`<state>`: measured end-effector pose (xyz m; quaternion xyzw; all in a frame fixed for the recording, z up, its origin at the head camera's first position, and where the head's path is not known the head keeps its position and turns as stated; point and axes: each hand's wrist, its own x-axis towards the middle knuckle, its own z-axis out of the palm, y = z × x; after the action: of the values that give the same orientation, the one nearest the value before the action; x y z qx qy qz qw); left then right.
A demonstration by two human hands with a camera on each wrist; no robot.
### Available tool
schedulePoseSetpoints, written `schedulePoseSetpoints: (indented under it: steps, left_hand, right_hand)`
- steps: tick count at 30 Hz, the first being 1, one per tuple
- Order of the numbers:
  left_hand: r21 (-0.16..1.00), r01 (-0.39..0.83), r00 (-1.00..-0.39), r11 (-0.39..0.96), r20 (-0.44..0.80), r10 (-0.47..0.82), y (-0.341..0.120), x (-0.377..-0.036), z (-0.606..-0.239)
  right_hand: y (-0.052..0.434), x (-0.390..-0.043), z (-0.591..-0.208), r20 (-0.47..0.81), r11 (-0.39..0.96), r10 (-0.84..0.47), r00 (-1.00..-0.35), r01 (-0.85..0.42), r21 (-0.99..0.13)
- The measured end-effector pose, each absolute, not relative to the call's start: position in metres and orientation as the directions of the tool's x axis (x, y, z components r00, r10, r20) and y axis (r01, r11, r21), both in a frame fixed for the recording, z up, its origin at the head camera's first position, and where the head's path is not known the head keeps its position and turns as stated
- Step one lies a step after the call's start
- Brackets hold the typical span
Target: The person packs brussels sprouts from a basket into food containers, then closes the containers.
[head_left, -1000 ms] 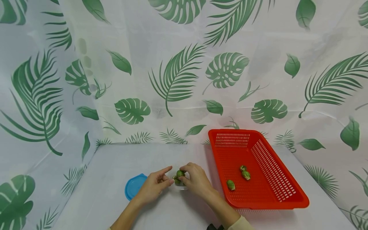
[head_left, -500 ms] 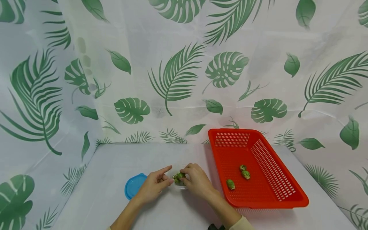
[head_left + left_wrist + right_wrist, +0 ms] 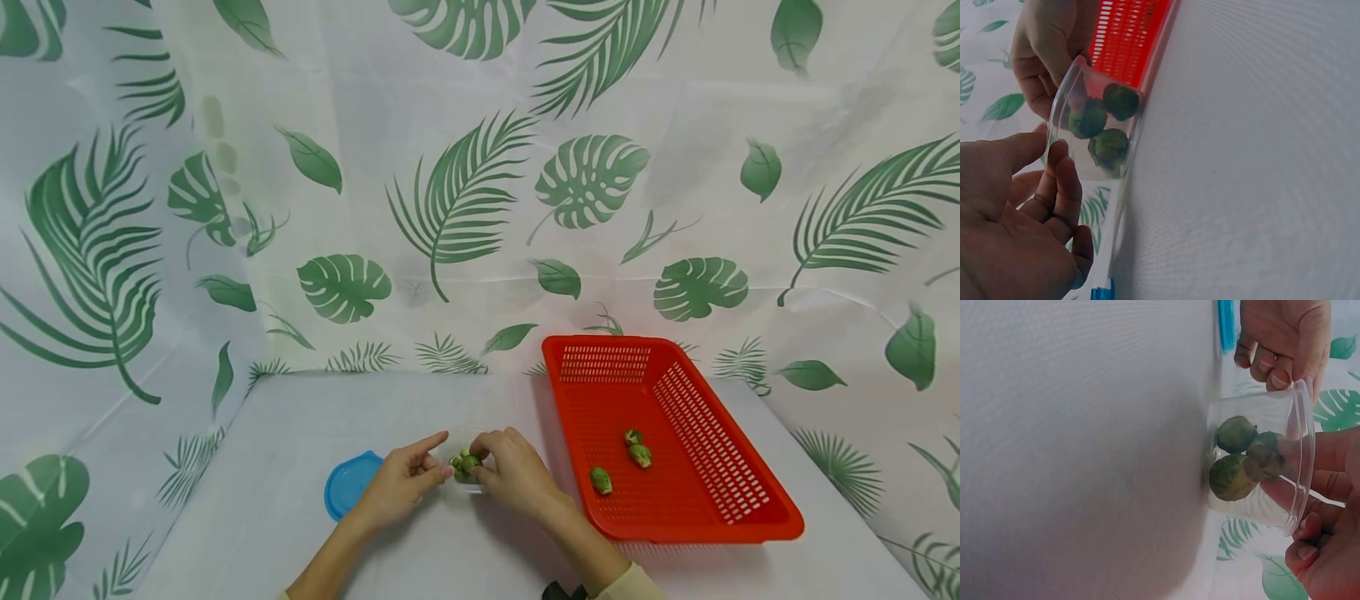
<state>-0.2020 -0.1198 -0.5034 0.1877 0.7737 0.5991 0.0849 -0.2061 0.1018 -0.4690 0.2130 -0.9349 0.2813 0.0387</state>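
Right fingers (image 3: pixel 1330 450) pinching sprout (image 3: pixel 1262 460), left fingers (image 3: pixel 1067 187) seemingly gripping clear cup (image 3: pixel 1260 407), sprouts (image 3: pixel 640 456) in basket (image 3: pixel 675 510), head view only

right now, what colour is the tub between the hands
The tub is clear and colourless, best seen in the right wrist view.
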Motion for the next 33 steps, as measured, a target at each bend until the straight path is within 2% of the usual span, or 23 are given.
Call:
schedulePoseSetpoints:
  steps: [33]
  left_hand:
    - [0.958, 0.205, -0.913, 0.202, 0.112, 0.393, -0.1193, -0.2012, -0.5043]
  right_hand:
    - [0.1013, -0.204, -0.4693, 0.22, 0.753, -0.359, -0.907, -0.421, -0.506]
